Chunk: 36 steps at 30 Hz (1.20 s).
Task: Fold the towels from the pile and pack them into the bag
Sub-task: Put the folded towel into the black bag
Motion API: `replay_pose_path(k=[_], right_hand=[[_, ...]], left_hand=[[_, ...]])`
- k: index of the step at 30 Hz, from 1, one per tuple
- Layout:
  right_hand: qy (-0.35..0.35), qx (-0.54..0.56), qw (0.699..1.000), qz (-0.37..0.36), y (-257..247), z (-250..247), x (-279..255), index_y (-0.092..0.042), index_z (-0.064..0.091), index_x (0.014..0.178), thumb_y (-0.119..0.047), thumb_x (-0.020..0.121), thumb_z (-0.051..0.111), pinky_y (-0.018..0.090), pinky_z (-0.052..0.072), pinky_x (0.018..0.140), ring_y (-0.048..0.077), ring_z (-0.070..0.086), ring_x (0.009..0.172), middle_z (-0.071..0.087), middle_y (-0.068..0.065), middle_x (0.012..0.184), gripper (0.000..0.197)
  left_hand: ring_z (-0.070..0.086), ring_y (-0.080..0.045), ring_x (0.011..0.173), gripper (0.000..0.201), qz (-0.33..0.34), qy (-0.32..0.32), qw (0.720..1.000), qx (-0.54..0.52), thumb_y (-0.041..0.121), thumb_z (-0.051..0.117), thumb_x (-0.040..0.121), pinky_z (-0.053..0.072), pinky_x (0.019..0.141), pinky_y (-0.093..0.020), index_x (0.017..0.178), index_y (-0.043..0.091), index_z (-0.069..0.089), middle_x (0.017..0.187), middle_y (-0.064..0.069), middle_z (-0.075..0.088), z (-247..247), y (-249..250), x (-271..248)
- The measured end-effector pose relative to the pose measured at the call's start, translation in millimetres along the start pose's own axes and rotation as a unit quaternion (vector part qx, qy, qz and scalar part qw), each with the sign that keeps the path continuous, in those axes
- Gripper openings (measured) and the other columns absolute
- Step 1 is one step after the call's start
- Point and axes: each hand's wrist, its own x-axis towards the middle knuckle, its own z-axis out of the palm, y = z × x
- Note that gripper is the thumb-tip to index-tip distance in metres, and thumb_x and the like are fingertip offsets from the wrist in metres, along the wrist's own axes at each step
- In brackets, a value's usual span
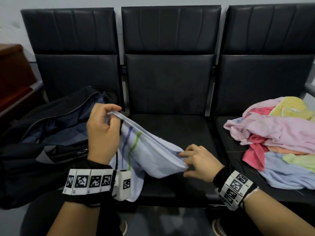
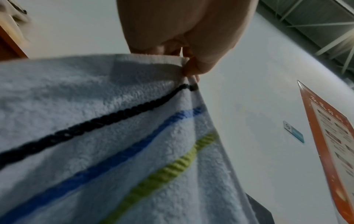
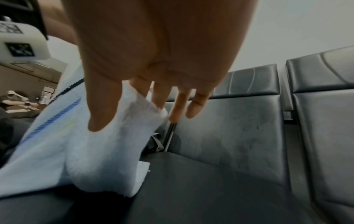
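Towel: a pale blue terry towel with dark navy, blue and green stripes (image 1: 150, 155) is held doubled over above the middle seat of a row of black padded seats (image 1: 170, 130), its lower end hanging past the seat's front edge.
Left hand: the left hand (image 1: 102, 133) is raised, and one end of the towel's upper edge is pinched between thumb and curled fingers.
Right hand: the right hand (image 1: 197, 161) is held lower, and the other end of the towel is pinched between thumb and forefinger; the remaining fingers are spread loosely.
Bag: a black fabric bag with an open zip and a blue lining (image 1: 56, 132) is seen lying on the left seat.
Pile: a loose heap of pink, yellow, orange, green and light blue towels (image 1: 279, 142) is seen on the right seat, well apart from the held towel.
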Motion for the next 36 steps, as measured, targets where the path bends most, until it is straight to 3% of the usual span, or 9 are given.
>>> replay_pose_path(k=[2, 5, 12, 17, 20, 24, 28, 32, 36], right_hand=[[0.057, -0.003, 0.998, -0.002, 2.3, -8.3, -1.7, -0.026, 0.069, 0.084, -0.05, 0.074, 0.073, 0.038, 0.043, 0.089, 0.02, 0.048, 0.122, 0.058, -0.012, 0.133, 0.027], [0.169, 0.043, 0.985, 0.001, 9.0, -26.2, -3.2, -0.017, 0.07, 0.081, -0.032, 0.078, 0.079, 0.043, 0.05, 0.084, 0.025, 0.058, 0.108, 0.064, -0.003, 0.113, 0.017], [0.287, 0.199, 0.937, 0.025, 10.0, -74.4, 1.9, -0.012, 0.069, 0.076, -0.014, 0.089, 0.07, 0.026, 0.048, 0.074, 0.008, 0.06, 0.08, 0.059, -0.005, 0.087, 0.014], [0.366, 0.26, 0.892, 0.045, 5.9, -96.3, 2.6, -0.014, 0.077, 0.084, -0.009, 0.086, 0.074, 0.024, 0.049, 0.069, 0.012, 0.061, 0.077, 0.062, -0.002, 0.083, 0.006], [0.427, 0.275, 0.859, 0.067, 5.3, -106.8, 3.2, -0.018, 0.076, 0.086, -0.005, 0.082, 0.076, 0.018, 0.047, 0.068, 0.011, 0.059, 0.078, 0.06, -0.004, 0.084, 0.014], [0.441, 0.243, 0.861, 0.074, 2.6, -118.2, -1.1, -0.017, 0.075, 0.085, -0.009, 0.08, 0.077, 0.009, 0.045, 0.078, 0.003, 0.058, 0.093, 0.059, -0.01, 0.098, 0.009], [0.418, 0.312, 0.848, 0.089, 4.2, -125.7, -11.5, -0.021, 0.075, 0.081, -0.008, 0.08, 0.078, 0.024, 0.054, 0.077, 0.009, 0.067, 0.084, 0.072, -0.009, 0.084, 0.013], [0.424, 0.365, 0.825, 0.085, 5.5, -128.8, -22.0, -0.02, 0.076, 0.086, -0.013, 0.085, 0.074, 0.019, 0.054, 0.074, 0.009, 0.069, 0.082, 0.074, -0.008, 0.083, 0.007], [0.456, 0.37, 0.807, 0.067, 3.7, -134.5, -28.4, -0.025, 0.075, 0.089, -0.012, 0.088, 0.072, 0.017, 0.053, 0.069, 0.008, 0.069, 0.08, 0.074, -0.01, 0.086, 0.013]], left_hand=[[0.054, 0.005, 0.089, 0.024, -0.008, 0.017, 1.0, 0.014, -0.001, 0.047, 0.083, 0.039, 0.083, -0.01, 0.093, 0.015, 0.063, 0.097, -0.002, 0.058, -5.8, -5.3, 3.4], [0.054, 0.002, 0.088, 0.024, -0.041, 0.043, 0.998, 0.038, -0.003, 0.047, 0.083, 0.041, 0.084, -0.013, 0.094, 0.011, 0.064, 0.099, -0.004, 0.06, -14.1, -14.8, 10.2], [0.054, 0.003, 0.086, 0.025, -0.061, 0.063, 0.994, 0.072, -0.003, 0.048, 0.085, 0.04, 0.08, -0.009, 0.095, 0.014, 0.063, 0.101, -0.006, 0.06, -26.8, -27.4, 22.6], [0.058, -0.015, 0.093, 0.024, -0.074, 0.072, 0.993, 0.065, -0.001, 0.049, 0.086, 0.047, 0.085, -0.029, 0.097, 0.016, 0.064, 0.102, -0.006, 0.062, -31.6, -25.4, 29.5], [0.058, -0.014, 0.094, 0.024, -0.056, 0.062, 0.994, 0.067, -0.001, 0.05, 0.087, 0.046, 0.082, -0.02, 0.096, 0.018, 0.063, 0.101, -0.004, 0.062, -32.9, -20.0, 31.9], [0.057, -0.005, 0.086, 0.023, -0.041, 0.066, 0.995, 0.061, 0.001, 0.05, 0.087, 0.044, 0.078, -0.012, 0.094, 0.02, 0.063, 0.1, -0.004, 0.062, -34.4, -15.0, 34.2], [0.061, -0.016, 0.091, 0.023, -0.046, 0.063, 0.995, 0.059, 0.003, 0.051, 0.088, 0.05, 0.082, -0.03, 0.094, 0.022, 0.063, 0.1, -0.003, 0.063, -35.2, -13.0, 32.3], [0.062, -0.024, 0.088, 0.024, -0.053, 0.062, 0.995, 0.056, 0.002, 0.052, 0.085, 0.052, 0.079, -0.04, 0.093, 0.019, 0.066, 0.097, -0.008, 0.066, -37.4, -10.4, 28.7], [0.061, -0.017, 0.081, 0.024, -0.059, 0.06, 0.996, 0.04, 0.008, 0.05, 0.082, 0.05, 0.071, -0.022, 0.091, 0.024, 0.066, 0.093, -0.005, 0.067, -41.3, -3.7, 27.7]])
